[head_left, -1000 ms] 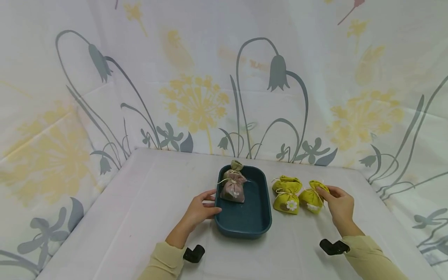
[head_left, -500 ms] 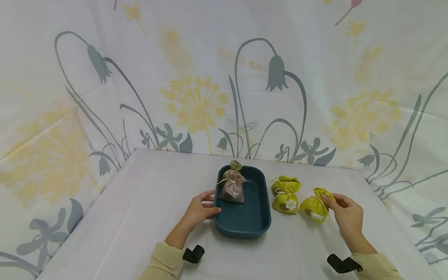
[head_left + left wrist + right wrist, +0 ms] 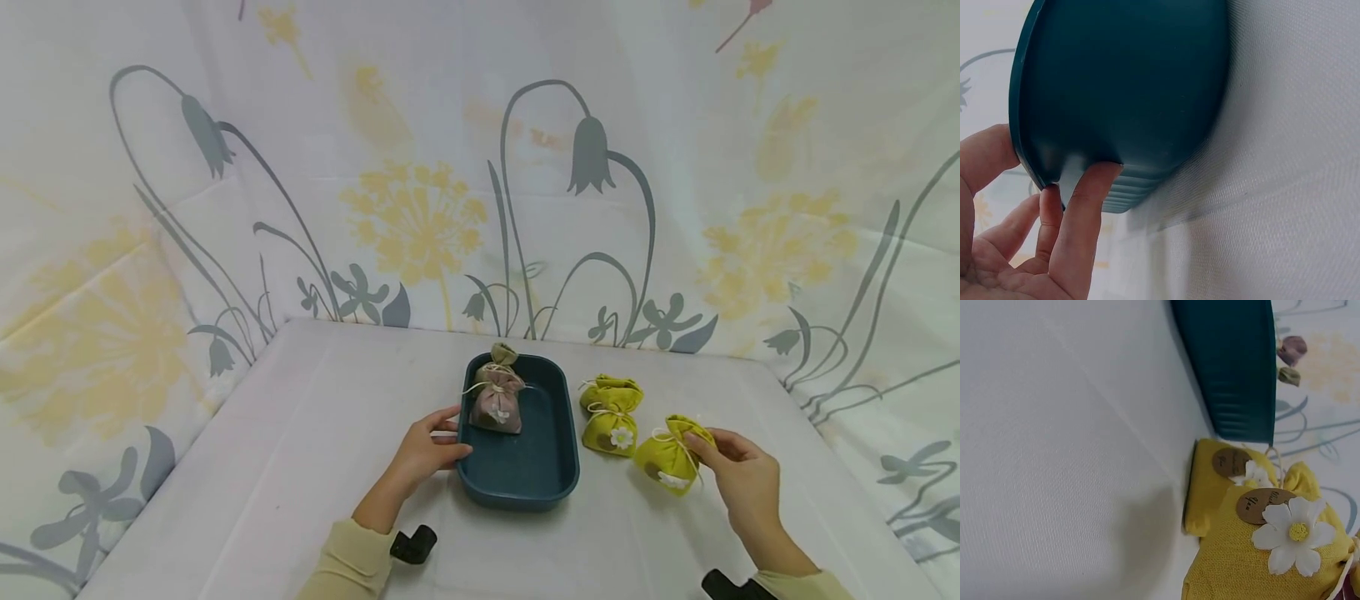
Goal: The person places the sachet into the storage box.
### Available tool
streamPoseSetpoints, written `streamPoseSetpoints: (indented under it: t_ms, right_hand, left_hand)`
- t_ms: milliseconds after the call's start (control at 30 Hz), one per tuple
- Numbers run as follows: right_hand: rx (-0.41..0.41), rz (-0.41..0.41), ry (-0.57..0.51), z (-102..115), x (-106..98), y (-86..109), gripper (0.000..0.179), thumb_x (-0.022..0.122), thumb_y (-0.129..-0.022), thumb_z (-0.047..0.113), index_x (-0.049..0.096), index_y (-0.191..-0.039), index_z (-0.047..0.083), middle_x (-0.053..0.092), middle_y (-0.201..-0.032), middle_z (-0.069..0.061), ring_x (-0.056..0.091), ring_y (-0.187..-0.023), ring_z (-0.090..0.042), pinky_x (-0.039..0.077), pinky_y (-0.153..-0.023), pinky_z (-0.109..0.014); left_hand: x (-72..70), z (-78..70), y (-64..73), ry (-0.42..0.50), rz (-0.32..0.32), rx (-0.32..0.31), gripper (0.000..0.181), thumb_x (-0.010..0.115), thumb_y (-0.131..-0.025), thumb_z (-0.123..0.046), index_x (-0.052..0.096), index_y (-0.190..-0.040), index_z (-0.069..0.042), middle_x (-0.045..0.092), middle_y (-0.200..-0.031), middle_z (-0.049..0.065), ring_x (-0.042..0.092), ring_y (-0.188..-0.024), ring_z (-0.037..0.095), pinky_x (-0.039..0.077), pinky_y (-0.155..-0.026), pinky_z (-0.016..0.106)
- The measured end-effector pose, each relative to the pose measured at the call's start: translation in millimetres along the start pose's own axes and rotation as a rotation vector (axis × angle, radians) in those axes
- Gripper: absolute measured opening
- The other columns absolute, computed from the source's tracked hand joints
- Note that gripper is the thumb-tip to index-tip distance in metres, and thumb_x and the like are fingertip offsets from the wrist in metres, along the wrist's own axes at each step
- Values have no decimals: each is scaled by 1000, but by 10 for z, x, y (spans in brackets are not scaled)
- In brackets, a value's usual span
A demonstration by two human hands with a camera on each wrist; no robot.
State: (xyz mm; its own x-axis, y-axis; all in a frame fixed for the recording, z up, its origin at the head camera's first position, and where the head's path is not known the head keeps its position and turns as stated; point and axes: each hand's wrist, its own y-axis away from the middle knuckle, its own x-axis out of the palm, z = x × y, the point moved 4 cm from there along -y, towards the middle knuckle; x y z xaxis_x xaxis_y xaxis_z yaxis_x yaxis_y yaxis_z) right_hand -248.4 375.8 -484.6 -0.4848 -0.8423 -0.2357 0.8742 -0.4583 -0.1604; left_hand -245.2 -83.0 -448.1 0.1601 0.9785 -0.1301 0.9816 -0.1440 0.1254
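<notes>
A dark teal plastic bin (image 3: 517, 475) sits mid-table, and my left hand (image 3: 427, 454) grips its left rim. In the left wrist view, the thumb and fingers of my left hand (image 3: 1035, 231) lie on both sides of the bin's edge (image 3: 1129, 81). My right hand (image 3: 742, 475) pinches the gathered top of a yellow-green drawstring pouch (image 3: 667, 460). A white flower and a brown oval tag show on that pouch (image 3: 1260, 556) in the right wrist view. Two pouches lean together inside the bin: a mauve one (image 3: 497, 407) and a green one (image 3: 503, 353) behind it.
Right of the bin, two more yellow-green pouches stand close together, a front one (image 3: 609, 433) with a white flower and one (image 3: 615, 388) behind. A white cloth (image 3: 300, 467) covers the table. Flower-printed fabric (image 3: 420, 125) hangs behind and at the sides.
My right hand has drawn the yellow-green pouch away from the two beside it, toward me, with its shadow now below it. The left hand and bin have stayed put.
</notes>
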Motion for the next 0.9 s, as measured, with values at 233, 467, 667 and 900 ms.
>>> streamPoseSetpoints:
  t_ms: [233,467,667,900]
  right_hand:
    - [-68,67,-61,186,120,181,35,78,-76,25,69,-99,2,70,-85,-3,67,-74,-12,54,-64,-20]
    - [-69,122,-99,1044,294,648,24,76,-79,15,68,-92,-4,69,-78,1,66,-68,-10,54,-62,-21]
    - [-118,138,-88,610,424,406,32,77,-78,21,67,-99,-1,69,-87,-7,67,-74,-17,55,-66,-27]
    - [-230,209,-162,470,611,323,28,76,-78,21,69,-99,4,68,-91,-12,67,-77,-21,55,-65,-29]
  left_hand:
    - [-2,4,-12,6,0,-2,65,72,-79,-2,45,-137,-4,50,-115,18,59,-100,27,56,-71,36]
    - [-1,5,-8,12,2,0,65,72,-79,-2,44,-137,-4,50,-115,18,59,-100,27,56,-71,36]
    - [2,-6,-5,10,0,-1,65,72,-80,-3,44,-138,-4,50,-116,19,59,-102,29,56,-71,36]
    - [-2,-4,-1,18,2,1,65,72,-80,-2,44,-138,-4,50,-116,19,59,-102,28,56,-71,36]
